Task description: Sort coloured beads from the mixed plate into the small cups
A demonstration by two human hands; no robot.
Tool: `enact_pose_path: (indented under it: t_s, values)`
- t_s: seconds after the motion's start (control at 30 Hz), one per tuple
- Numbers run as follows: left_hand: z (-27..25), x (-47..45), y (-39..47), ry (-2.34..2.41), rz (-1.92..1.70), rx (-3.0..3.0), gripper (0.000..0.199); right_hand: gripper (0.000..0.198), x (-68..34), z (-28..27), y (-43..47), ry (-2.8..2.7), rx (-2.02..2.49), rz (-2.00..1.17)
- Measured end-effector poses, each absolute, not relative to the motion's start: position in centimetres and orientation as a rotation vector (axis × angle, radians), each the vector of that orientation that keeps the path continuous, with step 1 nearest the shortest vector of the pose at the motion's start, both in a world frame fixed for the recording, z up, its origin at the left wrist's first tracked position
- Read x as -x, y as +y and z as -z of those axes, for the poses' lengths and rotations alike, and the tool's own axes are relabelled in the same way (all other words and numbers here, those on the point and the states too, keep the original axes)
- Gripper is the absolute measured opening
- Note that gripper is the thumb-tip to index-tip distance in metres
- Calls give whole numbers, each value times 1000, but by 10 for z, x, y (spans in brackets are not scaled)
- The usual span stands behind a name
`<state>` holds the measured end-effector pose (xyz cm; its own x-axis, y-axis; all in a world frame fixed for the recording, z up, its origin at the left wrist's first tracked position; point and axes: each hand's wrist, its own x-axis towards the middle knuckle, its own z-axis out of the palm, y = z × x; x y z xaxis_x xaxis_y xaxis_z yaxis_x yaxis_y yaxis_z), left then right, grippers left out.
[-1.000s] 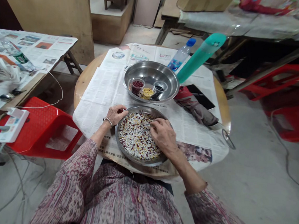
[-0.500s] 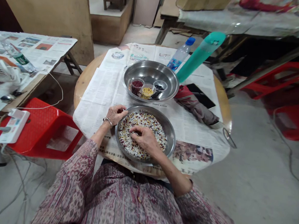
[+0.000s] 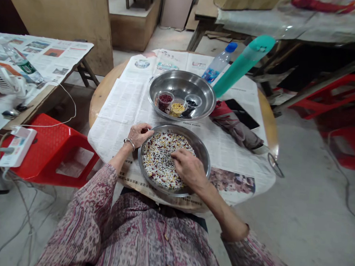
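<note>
Close to my body lies a shallow steel basin (image 3: 205, 159), its bottom spread with a mix of white grains, yellow kernels and dark red and black beans (image 3: 157, 160). My left hand (image 3: 139, 135), a bangle on its wrist, holds the basin's left rim between thumb and bent fingers. Over the right part of the mix, my right hand (image 3: 190, 168) has its fingers curled and drawn together at the tips; what they hold is hidden. Just beyond, a second steel basin (image 3: 181, 82) contains clear cups of red beans (image 3: 165, 98), yellow kernels (image 3: 177, 108) and black beans (image 3: 192, 102).
Newspaper (image 3: 121, 100) covers the round table. At its far right stand a water bottle (image 3: 217, 65) and a tall green bottle (image 3: 243, 66), near a folded umbrella (image 3: 237, 129) and a dark flat device (image 3: 242, 115). A red stool (image 3: 51, 150) with a power strip (image 3: 17, 146) is at left.
My right hand has moved to the right across the mix, and its fingers have drawn closer together. My left hand stays at the rim. The whole view has shifted slightly.
</note>
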<state>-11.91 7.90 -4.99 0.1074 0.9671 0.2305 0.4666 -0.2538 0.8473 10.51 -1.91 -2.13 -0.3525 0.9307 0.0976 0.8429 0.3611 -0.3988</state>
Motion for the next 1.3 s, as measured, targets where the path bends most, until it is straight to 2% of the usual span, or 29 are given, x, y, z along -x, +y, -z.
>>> enact_pose_path:
  t_s: [0.17, 0.27, 0.43, 0.57, 0.73, 0.87, 1.03, 1.17, 1.3]
  values:
    - [50, 119, 79, 1410, -1072, -1763, 16, 31, -96, 20, 1, -2167, 1732, -250]
    - [49, 118, 78, 1415, -1059, -1749, 16, 39, -72, 22, -1, -2260, 1541, -328]
    - [49, 117, 76, 1435, -1062, -1746, 15, 21, -55, 28, -15, -2437, 1116, -537]
    - [50, 117, 74, 1439, -1061, -1737, 14, 28, -83, 33, -21, -2505, 1069, -576]
    - [48, 117, 74, 1449, -1050, -1747, 13, 39, -112, 39, -2, -2318, 1240, -432]
    - [48, 118, 74, 1447, -1048, -1748, 14, 46, -88, 34, 18, -2346, 1157, -319]
    - [49, 118, 75, 1454, -1049, -1760, 13, 26, -54, 26, 28, -2615, 903, -110]
    - [48, 118, 76, 1455, -1044, -1755, 16, 26, -76, 27, 31, -2640, 1064, 45]
    - [48, 118, 76, 1438, -1043, -1738, 18, 25, -117, 26, 23, -2629, 1273, 47]
